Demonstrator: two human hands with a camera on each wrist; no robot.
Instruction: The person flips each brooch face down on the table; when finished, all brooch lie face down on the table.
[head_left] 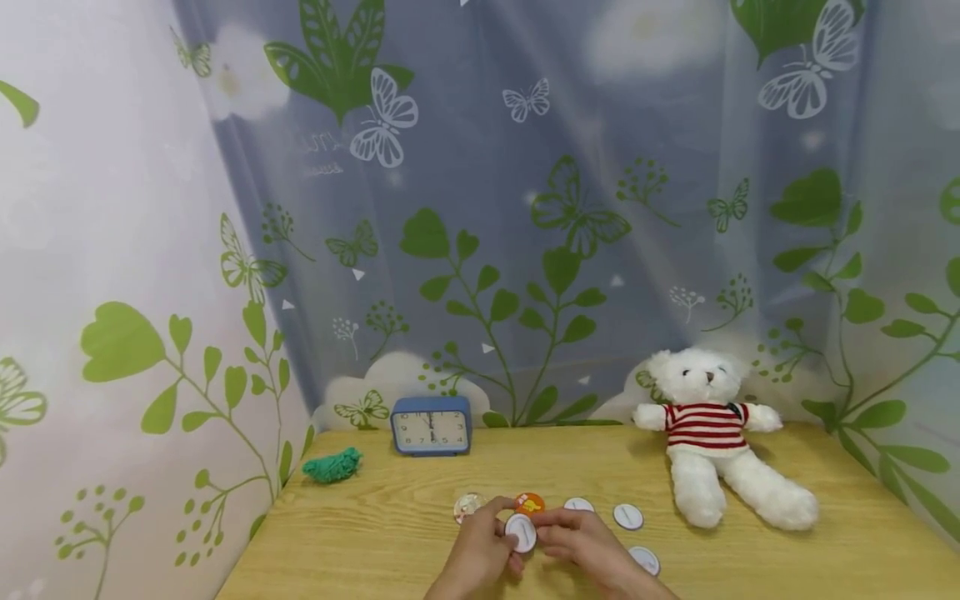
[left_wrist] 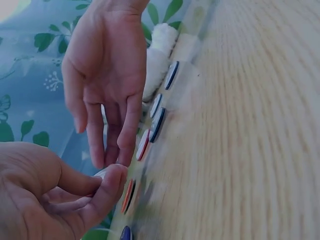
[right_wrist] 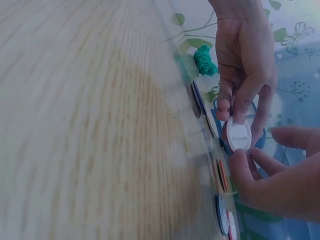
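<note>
The left hand (head_left: 480,540) has its fingers pinched on a white badge (head_left: 521,533), round, with no long axis; the right hand (head_left: 583,543), fingers loosely extended, meets or nearly meets its opposite edge. Beyond the fingers, an orange badge (head_left: 531,503) lies on the worktop (head_left: 352,542).

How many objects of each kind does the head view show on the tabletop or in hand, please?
White badges: 4
Orange badge: 1
Patterned badge: 1
Blue clock: 1
Teddy bear: 1
Green bundle: 1
Total visible: 9
</note>
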